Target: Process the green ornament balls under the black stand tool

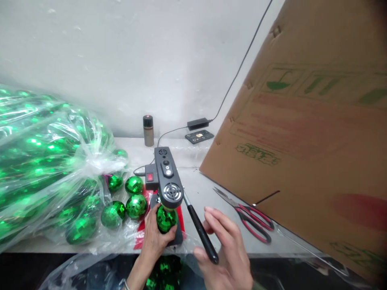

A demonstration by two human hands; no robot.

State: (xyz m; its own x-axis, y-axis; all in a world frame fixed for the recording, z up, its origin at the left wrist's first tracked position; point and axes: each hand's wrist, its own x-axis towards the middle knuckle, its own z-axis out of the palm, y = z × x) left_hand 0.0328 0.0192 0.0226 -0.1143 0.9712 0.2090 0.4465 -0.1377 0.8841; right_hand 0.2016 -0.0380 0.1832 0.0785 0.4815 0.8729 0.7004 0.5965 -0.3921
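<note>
My left hand (155, 237) is closed round a shiny green faceted ball (165, 219), holding it on the base under the head of a small grey press machine (167, 177). My right hand (225, 249) hovers with its fingers spread beside the machine's black lever handle (202, 233), thumb near the handle's end, not gripping it. Several more green balls (125, 201) lie loose on the white table just left of the machine.
A big clear plastic bag of green balls (45, 161) fills the left. A cardboard box (305, 133) leans at the right, with red-handled scissors (250, 219) before it. A spray can (148, 131), a remote (199, 137) and a power adapter (198, 123) stand by the wall.
</note>
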